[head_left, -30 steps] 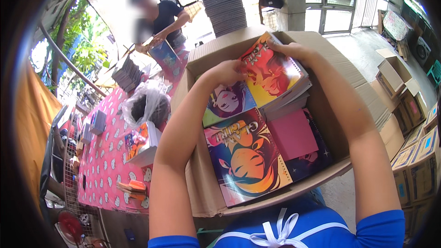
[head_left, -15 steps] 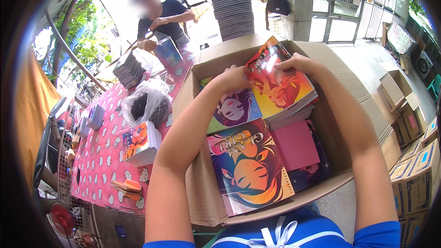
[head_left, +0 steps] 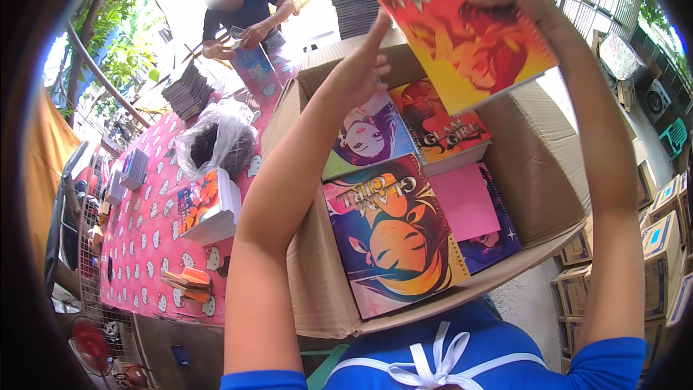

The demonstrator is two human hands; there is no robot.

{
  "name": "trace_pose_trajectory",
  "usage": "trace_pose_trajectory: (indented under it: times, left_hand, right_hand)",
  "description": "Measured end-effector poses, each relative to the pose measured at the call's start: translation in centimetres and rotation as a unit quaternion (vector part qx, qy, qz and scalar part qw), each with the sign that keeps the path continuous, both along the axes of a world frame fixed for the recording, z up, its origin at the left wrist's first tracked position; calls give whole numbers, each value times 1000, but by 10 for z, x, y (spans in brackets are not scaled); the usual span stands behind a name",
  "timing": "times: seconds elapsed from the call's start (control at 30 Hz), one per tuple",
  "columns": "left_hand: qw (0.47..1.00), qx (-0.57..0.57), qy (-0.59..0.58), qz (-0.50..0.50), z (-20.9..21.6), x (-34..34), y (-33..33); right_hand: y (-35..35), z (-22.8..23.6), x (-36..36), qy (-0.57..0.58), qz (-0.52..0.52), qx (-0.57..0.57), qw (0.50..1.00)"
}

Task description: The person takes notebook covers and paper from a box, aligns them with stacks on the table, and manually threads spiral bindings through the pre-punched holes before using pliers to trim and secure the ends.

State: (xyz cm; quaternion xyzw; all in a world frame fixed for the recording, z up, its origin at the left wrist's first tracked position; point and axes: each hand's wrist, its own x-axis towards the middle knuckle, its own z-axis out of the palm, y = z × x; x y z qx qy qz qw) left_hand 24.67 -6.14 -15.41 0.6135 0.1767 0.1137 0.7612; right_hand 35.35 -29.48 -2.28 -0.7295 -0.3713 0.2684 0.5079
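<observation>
A spiral notebook [head_left: 469, 50] with a red, orange and yellow illustrated cover is raised over the far side of the box. My right hand [head_left: 523, 11] grips it near its upper right edge. By its left edge is my left hand [head_left: 364, 65], fingers apart; whether a fingertip touches the cover I cannot tell. The open cardboard box [head_left: 538, 188] holds stacks of notebooks: a red-covered one [head_left: 444, 126], a purple-haired figure on green [head_left: 364, 137], and a dark multicoloured one [head_left: 397, 238]. A pink sheet [head_left: 469, 206] lies on a purple notebook [head_left: 491, 245].
On the pink patterned table [head_left: 148, 245] at left are a stack of books [head_left: 216, 206], a clear plastic bag [head_left: 220, 141] and orange bundles [head_left: 189, 282]. Across it a person [head_left: 249, 14] handles a blue packet. Several cardboard cartons [head_left: 660, 245] stand at right.
My right hand has lifted the red-orange notebook up and to the right, uncovering another red one. My left hand has come off the stack. The view has shifted slightly.
</observation>
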Motion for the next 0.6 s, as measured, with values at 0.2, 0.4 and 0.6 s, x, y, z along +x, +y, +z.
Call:
trace_pose_trajectory:
  times: [0.2,0.4,0.6]
  left_hand:
    - [891,-201,-389,-119,57,-58,-48]
    - [823,-185,-537,9,73,-150,-17]
    - [787,-119,-603,51,50,-238,78]
  right_hand:
    - [21,39,-49,-215,123,-52,967]
    - [69,40,-69,-233,157,-17,960]
    - [82,40,-59,-189,164,40,967]
